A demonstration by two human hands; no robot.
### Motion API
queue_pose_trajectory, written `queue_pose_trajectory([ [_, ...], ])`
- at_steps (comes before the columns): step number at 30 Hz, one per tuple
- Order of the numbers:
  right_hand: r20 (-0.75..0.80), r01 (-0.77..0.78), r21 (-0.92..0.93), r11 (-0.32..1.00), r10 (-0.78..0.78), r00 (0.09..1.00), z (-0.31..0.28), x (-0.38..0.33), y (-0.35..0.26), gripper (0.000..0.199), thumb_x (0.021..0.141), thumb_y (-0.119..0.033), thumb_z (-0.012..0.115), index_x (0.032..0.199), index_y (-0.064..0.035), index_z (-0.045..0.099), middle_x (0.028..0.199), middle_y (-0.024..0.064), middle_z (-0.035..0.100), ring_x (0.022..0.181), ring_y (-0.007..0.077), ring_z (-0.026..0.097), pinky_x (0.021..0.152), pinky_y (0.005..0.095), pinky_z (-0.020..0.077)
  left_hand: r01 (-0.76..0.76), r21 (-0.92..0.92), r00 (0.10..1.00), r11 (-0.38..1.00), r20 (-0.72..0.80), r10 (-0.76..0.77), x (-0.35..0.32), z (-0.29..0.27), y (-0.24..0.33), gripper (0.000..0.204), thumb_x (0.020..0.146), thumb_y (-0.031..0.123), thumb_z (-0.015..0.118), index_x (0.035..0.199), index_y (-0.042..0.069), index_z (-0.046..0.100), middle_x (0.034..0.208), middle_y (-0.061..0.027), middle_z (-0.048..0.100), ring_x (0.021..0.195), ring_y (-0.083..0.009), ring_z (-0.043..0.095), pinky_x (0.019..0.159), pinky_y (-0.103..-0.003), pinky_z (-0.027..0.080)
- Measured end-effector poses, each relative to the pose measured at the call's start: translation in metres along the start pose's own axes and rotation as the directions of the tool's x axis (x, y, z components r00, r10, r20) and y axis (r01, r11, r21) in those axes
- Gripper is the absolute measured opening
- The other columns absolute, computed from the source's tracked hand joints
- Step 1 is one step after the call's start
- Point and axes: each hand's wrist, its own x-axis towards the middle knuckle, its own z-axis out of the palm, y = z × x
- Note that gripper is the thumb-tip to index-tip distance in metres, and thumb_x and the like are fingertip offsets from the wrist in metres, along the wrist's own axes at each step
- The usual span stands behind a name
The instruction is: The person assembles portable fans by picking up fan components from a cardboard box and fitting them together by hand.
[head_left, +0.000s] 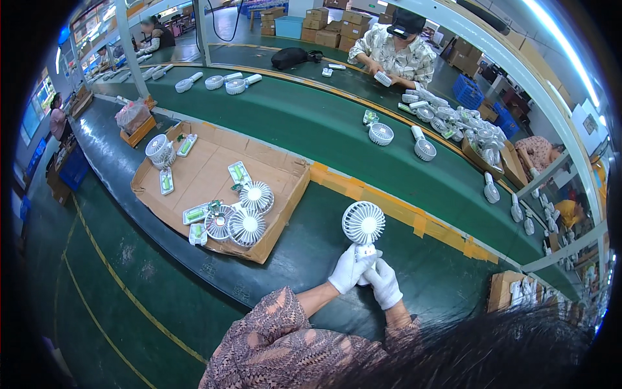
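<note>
Dark hair [479, 350] up close, white fan [365, 222] just beyond
Left grip [352, 268] and right grip [387, 286] wrapped round its handle [367, 248], cardboard tray [210, 165] on the bench [324, 223] further left

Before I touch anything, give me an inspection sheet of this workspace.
Surface: dark green bench, orange-yellow tape along its far edge.
Job's things: white handheld fan, grille up, held above the bench; cardboard tray to the left, with white fan heads and open handle shells showing green inserts.
Clutter: clear plastic bag in a small box beyond the tray; black bag across the green belt.
Hands: white-gloved; left hand grips the fan's handle, right hand closes at its lower end.
Cables: black cable hanging beside a metal upright.
Surroundings: capped co-worker opposite, fan pile, stacked cartons.
</note>
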Motion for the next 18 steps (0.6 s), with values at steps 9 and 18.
queue_pose_trajectory([
  [9,0.001,-0.040,0.018,0.999,0.040,0.999,0.005,-0.004,-0.010,0.033,0.086,-0.023,0.057,0.105,0.0032,0.054,0.094,0.0055,0.061,0.084,0.0099,0.056,0.075,0.0250,0.0455,0.024,-0.038,0.999,0.999,0.039,-0.022,0.003,-0.008,-0.003,0.030,0.088,0.014,0.054,0.112,-0.001,0.044,0.102,-0.0114,0.061,0.091,-0.0168,0.060,0.080,-0.029,0.049],
  [18,-0.009,0.002,0.093,0.996,-0.001,1.000,0.007,-0.001,0.004,0.033,0.086,-0.023,0.059,0.106,0.0030,0.056,0.096,0.0058,0.062,0.086,0.0111,0.057,0.075,0.0254,0.0462,0.054,-0.014,0.997,0.998,0.050,-0.053,0.003,-0.007,0.001,0.033,0.085,0.011,0.054,0.114,0.001,0.041,0.103,-0.0144,0.060,0.093,-0.0193,0.059,0.084,-0.032,0.048],
])
